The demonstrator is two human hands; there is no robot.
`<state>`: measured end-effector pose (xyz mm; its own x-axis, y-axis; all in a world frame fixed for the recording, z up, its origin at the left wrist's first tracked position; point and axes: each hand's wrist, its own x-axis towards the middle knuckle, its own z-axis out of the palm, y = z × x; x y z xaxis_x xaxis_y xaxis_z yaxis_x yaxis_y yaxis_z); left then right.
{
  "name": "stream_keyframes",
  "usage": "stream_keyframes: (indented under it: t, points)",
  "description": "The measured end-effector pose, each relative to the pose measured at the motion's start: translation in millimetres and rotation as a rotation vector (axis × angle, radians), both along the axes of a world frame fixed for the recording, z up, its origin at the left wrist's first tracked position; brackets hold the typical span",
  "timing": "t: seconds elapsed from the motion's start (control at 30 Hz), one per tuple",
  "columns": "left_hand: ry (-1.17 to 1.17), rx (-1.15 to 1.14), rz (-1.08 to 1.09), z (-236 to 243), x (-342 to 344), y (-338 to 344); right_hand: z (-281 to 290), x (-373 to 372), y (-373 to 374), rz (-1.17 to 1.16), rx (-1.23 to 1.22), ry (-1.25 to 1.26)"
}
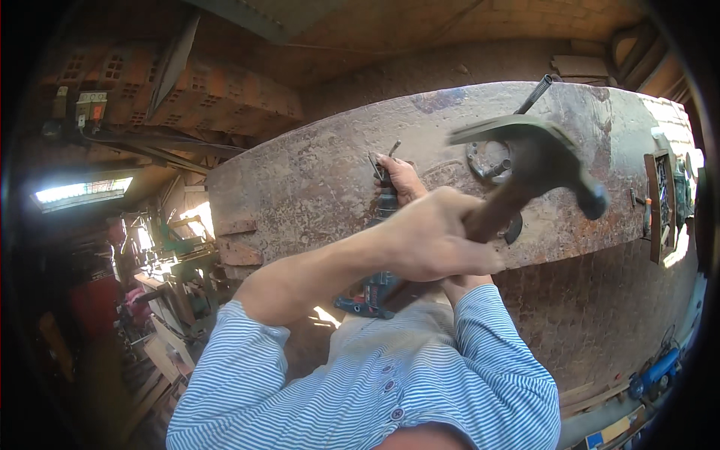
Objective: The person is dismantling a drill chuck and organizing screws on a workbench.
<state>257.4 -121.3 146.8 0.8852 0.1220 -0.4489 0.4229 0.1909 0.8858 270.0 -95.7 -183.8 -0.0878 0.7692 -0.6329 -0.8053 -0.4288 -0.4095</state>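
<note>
My left hand (442, 240) is closed round the wooden handle of a claw hammer (547, 161), raised across the middle of the view with its dark head at the upper right. Behind it my right hand (401, 176) grips the front end of a blue and black power drill (375, 292), where a thin metal piece (396, 147) sticks up. The drill's body stands upright against the near edge of the worn workbench (292, 187), partly hidden by my left forearm. A round metal plate with a handle (480, 161) lies beyond the hammer on the bench.
A dark tubular piece (534, 94) lies at the back edge. A wooden tray (660, 206) with tools is at the right end. A blue compressor tank (658, 369) sits low at the right. Cluttered machinery and boards (165, 345) fill the left, under brickwork.
</note>
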Motion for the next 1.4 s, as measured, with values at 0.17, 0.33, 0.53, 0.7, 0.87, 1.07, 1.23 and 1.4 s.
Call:
stream_keyframes:
  t: [0.17, 0.33, 0.53, 0.7, 0.87, 1.07, 1.23, 1.4]
  points:
    - [-0.059, 0.366, 0.503, -10.0, -124.6, 25.2, 9.3, -4.7, 7.2, 0.008, 0.071, -0.114]
    - [0.161, 0.933, 0.332, -31.5, -126.1, 76.9, 7.9, -1.2, 3.5, -0.015, 0.05, -0.047]
    - [0.271, 0.863, 0.184, -62.5, -106.6, 86.1, 15.2, -0.3, 0.8, 0.016, 0.082, -0.104]
    - [0.464, 1.056, -0.011, -105.7, -134.3, 101.4, 6.5, -0.8, -7.9, 0.037, 0.09, -0.061]
    - [-0.306, 1.065, 0.215, -57.7, -111.3, 88.8, -3.6, -1.5, -7.9, -0.064, 0.123, -0.035]
    - [0.542, 1.099, -0.412, -144.7, -156.5, 92.1, 17.7, 1.6, -0.4, 0.091, 0.086, -0.09]
    - [0.099, 1.093, -0.199, -74.5, -138.4, 73.5, 20.3, 11.3, 0.0, 0.069, 0.129, 0.013]
    - [0.382, 1.279, -0.279, -141.8, -176.5, 109.0, 20.2, 4.9, -1.0, 0.093, 0.069, -0.052]
